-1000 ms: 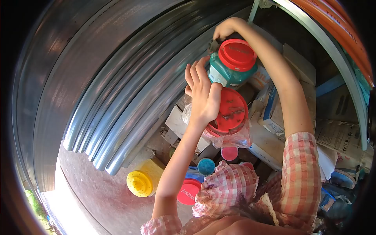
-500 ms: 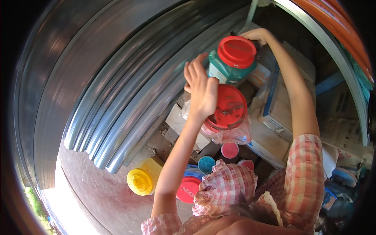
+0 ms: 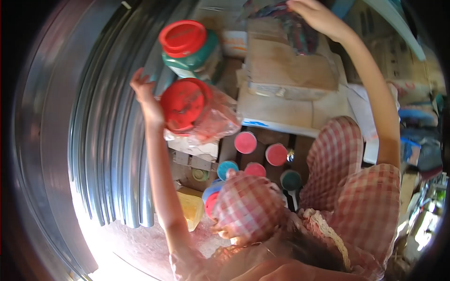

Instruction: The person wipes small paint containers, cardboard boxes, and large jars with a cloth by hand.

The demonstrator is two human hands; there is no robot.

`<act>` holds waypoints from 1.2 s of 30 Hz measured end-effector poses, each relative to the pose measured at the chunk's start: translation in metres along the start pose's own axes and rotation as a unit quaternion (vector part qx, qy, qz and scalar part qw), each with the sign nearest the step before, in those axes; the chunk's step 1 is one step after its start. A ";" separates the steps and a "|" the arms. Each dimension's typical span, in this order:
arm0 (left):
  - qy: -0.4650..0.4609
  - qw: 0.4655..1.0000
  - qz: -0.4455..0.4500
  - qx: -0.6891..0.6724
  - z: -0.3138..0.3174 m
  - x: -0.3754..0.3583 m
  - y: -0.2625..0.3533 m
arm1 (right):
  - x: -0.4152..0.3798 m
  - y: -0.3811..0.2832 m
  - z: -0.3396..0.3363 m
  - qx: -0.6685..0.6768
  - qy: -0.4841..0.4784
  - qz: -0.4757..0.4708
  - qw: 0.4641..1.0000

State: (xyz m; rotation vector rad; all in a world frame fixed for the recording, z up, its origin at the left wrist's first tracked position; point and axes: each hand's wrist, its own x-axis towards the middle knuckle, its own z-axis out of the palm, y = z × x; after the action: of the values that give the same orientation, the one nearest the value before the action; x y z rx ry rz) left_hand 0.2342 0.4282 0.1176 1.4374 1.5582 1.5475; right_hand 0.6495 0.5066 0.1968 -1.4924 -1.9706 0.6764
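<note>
Nearest the camera: checked pink sleeves (image 3: 356, 206) and a bent knee in the same cloth fill the bottom. Just past the knee, a cluster of small round lids (image 3: 260, 157) in pink and teal stands upright on the floor, with a yellow container (image 3: 191, 209) at 9 o'clock of them, partly hidden.

Mid distance: left hand (image 3: 146, 96) is raised with its fingers (image 3: 137, 77) spread and loosely open, gripping nothing; the palm edge touches or sits just beside the red-lidded jar (image 3: 185, 104). That jar is wrapped in a clear plastic bag (image 3: 213, 122) and lies at 3 o'clock of the left hand. Its long axis points toward the camera, lid facing up. The left hand is far nearer to it than the right. Curved grey metal sheets (image 3: 108, 140) run behind the hand at 9 o'clock.

Farther: a teal jar with red lid (image 3: 187, 44) sits at 12 o'clock of the bagged jar, nearly touching it. Raised writing on its lid is too blurred to read. Cardboard boxes (image 3: 290, 75) are stacked at 3 o'clock.

Farthest: right hand (image 3: 316, 16) reaches over the boxes at 1 o'clock, fingers curled on a dark patterned packet (image 3: 293, 25); print unreadable.
</note>
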 end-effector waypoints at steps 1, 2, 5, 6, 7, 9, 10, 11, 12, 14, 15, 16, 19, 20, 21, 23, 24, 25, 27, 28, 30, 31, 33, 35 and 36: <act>0.001 1.000 0.027 0.006 0.000 0.003 -0.003 | -0.049 -0.033 -0.024 0.071 0.026 -0.012 0.997; 0.013 0.993 0.087 0.084 0.003 -0.004 0.008 | -0.071 -0.011 -0.035 0.071 0.067 -0.037 0.995; -0.026 0.898 0.292 0.329 0.004 -0.038 0.098 | -0.137 0.046 -0.077 -0.022 0.057 -0.012 0.998; -0.097 0.888 0.325 0.310 0.010 -0.050 0.125 | -0.156 0.058 -0.080 -0.017 0.061 0.007 0.998; -0.166 0.874 0.353 0.289 0.020 -0.062 0.148 | -0.175 0.063 -0.076 -0.017 0.093 0.024 0.995; -0.324 0.815 0.433 0.209 0.043 -0.087 0.183 | -0.218 0.068 -0.063 -0.049 0.129 0.041 0.990; -0.364 0.795 0.448 0.185 0.051 -0.095 0.187 | -0.234 0.073 -0.054 -0.025 0.090 0.069 0.993; -0.372 0.791 0.449 0.185 0.063 -0.107 0.197 | -0.245 0.074 -0.041 -0.024 0.066 0.066 0.995; -0.380 0.787 0.450 0.184 0.074 -0.118 0.207 | -0.255 0.077 -0.027 -0.023 0.041 0.065 0.997; -0.360 0.826 0.386 0.200 0.088 -0.131 0.218 | -0.266 0.095 0.004 -0.071 0.038 0.012 0.997; -0.383 0.839 0.334 0.194 0.091 -0.132 0.221 | -0.268 0.102 0.016 -0.108 0.036 -0.031 0.993; -0.401 0.851 0.282 0.188 0.094 -0.132 0.224 | -0.271 0.107 0.024 -0.128 0.053 -0.022 0.990; -0.497 0.837 0.168 0.153 0.094 -0.122 0.231 | -0.265 0.112 0.040 -0.185 0.099 -0.001 0.978; -0.524 0.828 0.152 0.127 0.095 -0.114 0.227 | -0.262 0.109 0.043 -0.202 0.104 0.006 0.974; -0.502 0.855 0.076 0.109 0.098 -0.122 0.233 | -0.261 0.110 0.043 -0.219 0.110 0.013 0.969; -0.430 0.898 -0.072 0.053 0.111 -0.137 0.247 | -0.264 0.125 0.044 -0.265 0.077 -0.017 0.961; -0.384 0.913 -0.134 0.023 0.116 -0.140 0.247 | -0.265 0.129 0.046 -0.257 0.079 -0.006 0.963; -0.389 0.912 -0.126 0.025 0.116 -0.141 0.246 | -0.262 0.115 0.044 -0.246 0.101 -0.008 0.964; -0.413 0.906 -0.079 0.048 0.116 -0.139 0.246 | -0.261 0.102 0.041 -0.234 0.111 0.005 0.966; -0.440 0.894 -0.011 0.081 0.116 -0.138 0.245 | -0.261 0.106 0.041 -0.231 0.098 0.019 0.968; -0.476 0.861 0.116 0.140 0.118 -0.134 0.245 | -0.259 0.104 0.044 -0.225 0.102 0.024 0.969; -0.489 0.842 0.160 0.164 0.120 -0.131 0.245 | -0.259 0.100 0.044 -0.224 0.118 0.016 0.967; -0.505 0.804 0.237 0.205 0.123 -0.128 0.243 | -0.260 0.100 0.044 -0.232 0.124 0.020 0.965; -0.511 0.780 0.278 0.231 0.127 -0.127 0.241 | -0.262 0.109 0.050 -0.246 0.118 0.043 0.961; -0.510 0.772 0.292 0.241 0.128 -0.127 0.240 | -0.261 0.112 0.052 -0.252 0.116 0.055 0.959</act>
State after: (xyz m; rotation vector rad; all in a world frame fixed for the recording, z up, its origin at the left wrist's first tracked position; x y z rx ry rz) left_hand 0.4647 0.3123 0.2722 2.6018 0.8277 0.2989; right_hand 0.7450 0.2790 0.0465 -1.8867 -1.9708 0.0218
